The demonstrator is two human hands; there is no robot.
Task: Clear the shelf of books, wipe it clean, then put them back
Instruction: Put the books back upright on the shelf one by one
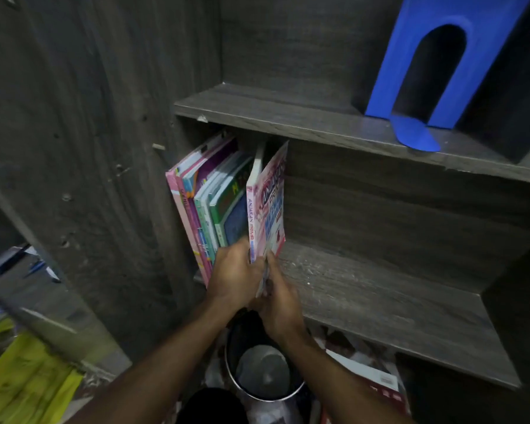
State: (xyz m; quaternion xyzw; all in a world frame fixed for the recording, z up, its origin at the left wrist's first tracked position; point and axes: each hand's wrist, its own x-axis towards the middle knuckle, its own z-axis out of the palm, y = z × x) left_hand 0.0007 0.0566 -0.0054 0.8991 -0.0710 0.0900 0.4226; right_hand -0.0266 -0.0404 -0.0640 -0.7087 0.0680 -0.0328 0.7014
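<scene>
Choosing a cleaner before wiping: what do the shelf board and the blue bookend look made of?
Shelf board: likely laminated particleboard, matte grey wood-grain print, chipped pale edge. Blue bookend: probably painted sheet metal, thin bent tongue; could be plastic.

We get a dim, grainy view with no glare; the shelf boards [380,295] bow toward the frame edges, and the lower left is blurred.

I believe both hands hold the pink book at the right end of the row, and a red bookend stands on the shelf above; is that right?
Not quite: the head view shows the bookend on the shelf above is blue, not red. The left hand and right hand do hold the pink book at the right end of the row.
</scene>
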